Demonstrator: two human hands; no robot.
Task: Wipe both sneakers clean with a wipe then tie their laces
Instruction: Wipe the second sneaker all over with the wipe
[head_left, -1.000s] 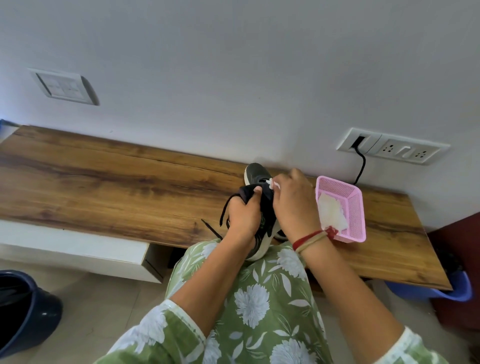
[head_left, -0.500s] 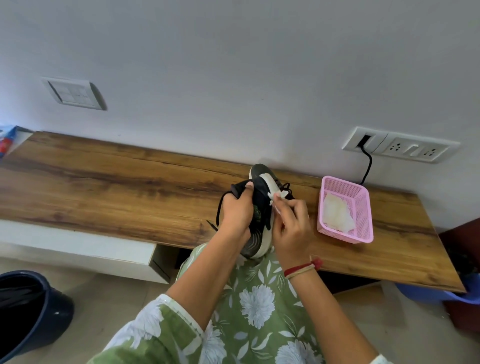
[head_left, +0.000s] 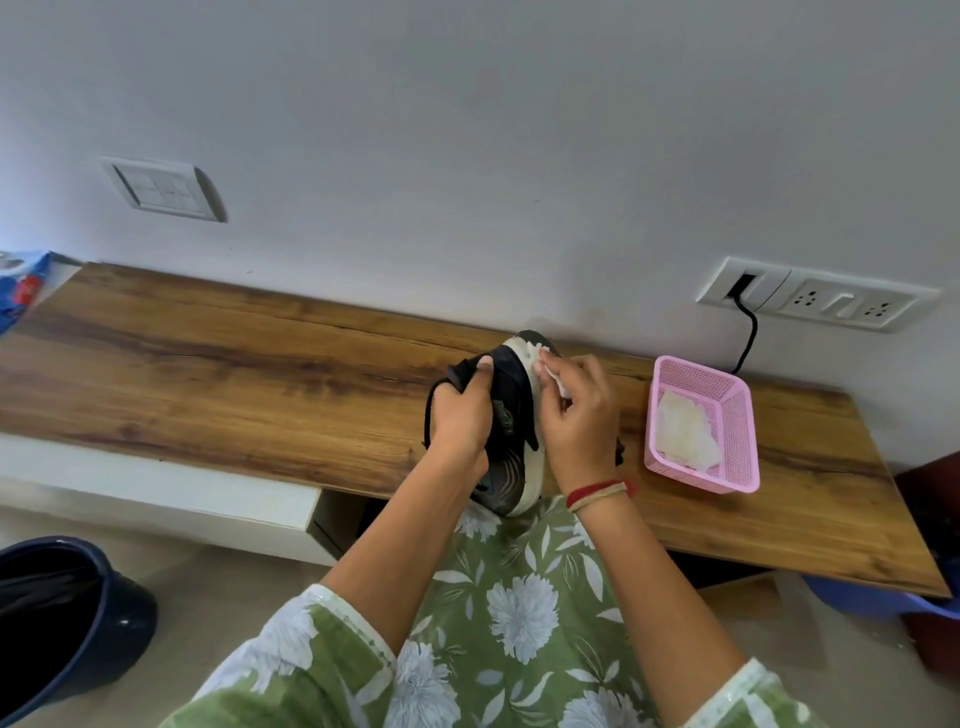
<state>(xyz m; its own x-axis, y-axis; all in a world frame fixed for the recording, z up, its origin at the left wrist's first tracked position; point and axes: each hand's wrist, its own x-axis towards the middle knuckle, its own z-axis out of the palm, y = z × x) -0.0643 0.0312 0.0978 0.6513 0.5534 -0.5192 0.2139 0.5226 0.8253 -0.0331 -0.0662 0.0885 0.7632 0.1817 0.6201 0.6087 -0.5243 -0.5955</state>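
Observation:
A black sneaker (head_left: 506, 415) with a white sole is tipped on its side above the wooden shelf's front edge. My left hand (head_left: 462, 421) grips its upper by the collar, thumb on top, and a black lace hangs down on the left. My right hand (head_left: 576, 421) pinches a small white wipe (head_left: 553, 379) and presses it against the white sole near the shoe's far end. Behind my right hand a dark bit shows, maybe the second sneaker; it is mostly hidden.
A pink mesh basket (head_left: 727, 462) with a crumpled white wipe inside sits on the wooden shelf (head_left: 208, 374) to the right. A black cable runs from the wall socket (head_left: 815, 299). A dark blue bin (head_left: 62, 618) stands on the floor at left.
My right hand has slid the wipe along the sole from its middle toward the shoe's far end. My left hand keeps its grip on the sneaker.

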